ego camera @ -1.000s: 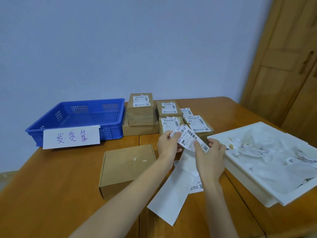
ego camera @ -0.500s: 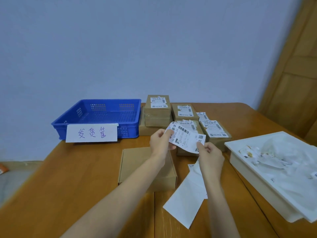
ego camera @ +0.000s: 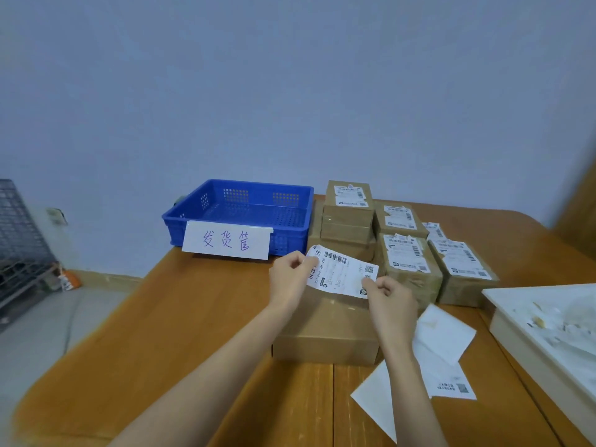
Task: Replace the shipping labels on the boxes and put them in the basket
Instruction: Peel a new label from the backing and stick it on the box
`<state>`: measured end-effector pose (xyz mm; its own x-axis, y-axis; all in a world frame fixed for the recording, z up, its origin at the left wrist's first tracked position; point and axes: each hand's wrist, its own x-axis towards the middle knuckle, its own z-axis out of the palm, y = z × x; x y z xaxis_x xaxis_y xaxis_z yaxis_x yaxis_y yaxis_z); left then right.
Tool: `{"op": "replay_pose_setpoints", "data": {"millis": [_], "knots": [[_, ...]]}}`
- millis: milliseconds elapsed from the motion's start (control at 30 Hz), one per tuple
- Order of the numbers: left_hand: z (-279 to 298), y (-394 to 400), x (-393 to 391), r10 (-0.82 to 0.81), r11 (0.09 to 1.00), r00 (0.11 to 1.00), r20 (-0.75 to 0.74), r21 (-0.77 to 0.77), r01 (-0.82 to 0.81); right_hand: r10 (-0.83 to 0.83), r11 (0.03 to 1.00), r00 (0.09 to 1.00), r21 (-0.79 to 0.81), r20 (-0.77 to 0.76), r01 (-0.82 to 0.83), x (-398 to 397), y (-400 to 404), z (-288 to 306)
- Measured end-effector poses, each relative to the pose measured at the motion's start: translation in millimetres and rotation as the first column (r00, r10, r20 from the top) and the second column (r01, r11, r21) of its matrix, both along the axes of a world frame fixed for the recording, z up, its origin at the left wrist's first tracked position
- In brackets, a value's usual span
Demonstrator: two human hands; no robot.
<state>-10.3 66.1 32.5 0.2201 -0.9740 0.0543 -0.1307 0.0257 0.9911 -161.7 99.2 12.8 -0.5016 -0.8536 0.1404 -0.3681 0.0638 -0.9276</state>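
While held above plain box [ego camera: 325,330], label [ego camera: 342,274] pinched betw left hand [ego camera: 290,280], right hand [ego camera: 392,300].

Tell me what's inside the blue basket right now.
The blue basket shows only its bare perforated floor; no boxes are in it. The paper sign on its front wall hides the nearest strip of floor.

Both arms reach forward, left hand [ego camera: 292,279] and right hand [ego camera: 392,301] each pinching, fingers curled.

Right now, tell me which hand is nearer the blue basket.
Left. The left hand holds the label just below the blue basket; the right hand grips its far corner, farther away.
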Motion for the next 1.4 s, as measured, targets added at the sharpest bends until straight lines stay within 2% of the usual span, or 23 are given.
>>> {"op": "replay_pose_setpoints", "data": {"millis": [200,367,500,867,1400], "knots": [[-14,3,15,0.047,0.998,0.943,0.329,-0.047,-0.033,-0.006,1.0,0.999,0.021,-0.05,0.007,8,-1,-7],[-16,6,23,-0.005,0.999,0.889,0.457,-0.029,0.021,-0.01,0.999,0.997,0.037,-0.08,0.013,7,-1,-8],[-24,5,27,0.035,0.997,0.812,0.583,-0.076,0.011,-0.006,0.998,0.991,0.058,-0.137,0.014,8,1,-7],[-38,3,38,-0.04,0.998,0.785,0.619,-0.015,0.063,0.04,0.995,0.977,0.1,-0.211,-0.02,10,4,-14],[-38,2,35,-0.017,0.999,0.779,0.627,-0.028,0.044,0.017,0.991,0.956,0.135,-0.293,0.024,12,3,-18]]}}
